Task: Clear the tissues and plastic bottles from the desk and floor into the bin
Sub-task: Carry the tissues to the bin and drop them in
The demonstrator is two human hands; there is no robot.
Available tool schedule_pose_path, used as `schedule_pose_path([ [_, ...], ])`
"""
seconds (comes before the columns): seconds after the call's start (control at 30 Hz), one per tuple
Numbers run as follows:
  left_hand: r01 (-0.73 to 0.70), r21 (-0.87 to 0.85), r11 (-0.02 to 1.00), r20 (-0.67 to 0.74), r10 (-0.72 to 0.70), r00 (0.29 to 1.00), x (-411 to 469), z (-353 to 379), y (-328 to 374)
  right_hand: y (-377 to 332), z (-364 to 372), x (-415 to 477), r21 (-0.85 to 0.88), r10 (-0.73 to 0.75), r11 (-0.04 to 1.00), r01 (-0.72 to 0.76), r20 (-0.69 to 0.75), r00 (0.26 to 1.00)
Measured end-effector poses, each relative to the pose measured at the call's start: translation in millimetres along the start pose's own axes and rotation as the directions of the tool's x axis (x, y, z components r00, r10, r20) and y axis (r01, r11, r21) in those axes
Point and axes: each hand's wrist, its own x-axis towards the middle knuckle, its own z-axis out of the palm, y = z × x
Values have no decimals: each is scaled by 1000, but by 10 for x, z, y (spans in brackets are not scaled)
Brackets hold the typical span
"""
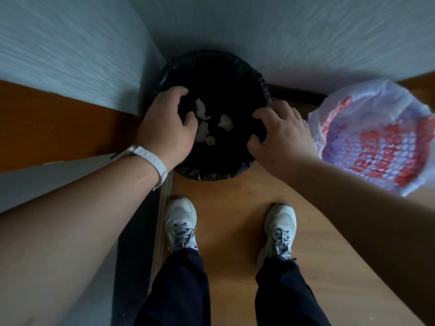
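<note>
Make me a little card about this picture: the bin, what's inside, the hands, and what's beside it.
Bin: round black bin with black liner, on the wooden floor, in a wall corner
Inside: crumpled white tissues
Left hand: over the bin, holding nothing
Right hand: over the bin, holding nothing
Beside bin: white plastic bag with red print
Bottles: none visible

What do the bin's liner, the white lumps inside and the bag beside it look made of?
Bin liner: thin black plastic film, glossy and wrinkled at the rim. White lumps: probably tissue paper, matte and crumpled. Bag: apparently thin white plastic, red print, soft creases.
</note>
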Motion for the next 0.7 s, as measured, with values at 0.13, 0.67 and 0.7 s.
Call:
schedule_pose_path([
  [0.13,-89,84,992,9,89,996,-217,-298,132,-108,-259,-192,-43,-25,999,26,40,999],
  [0.67,-439,425,792,129,427,895,-1253,-2328,1292,-998,-2581,-1322,-224,-125,967,124,12,992],
  [0.7,-471,418,777,133,460,878,-1300,-2444,1395,-1044,-2748,-1433,-234,-114,966,113,6,993],
])
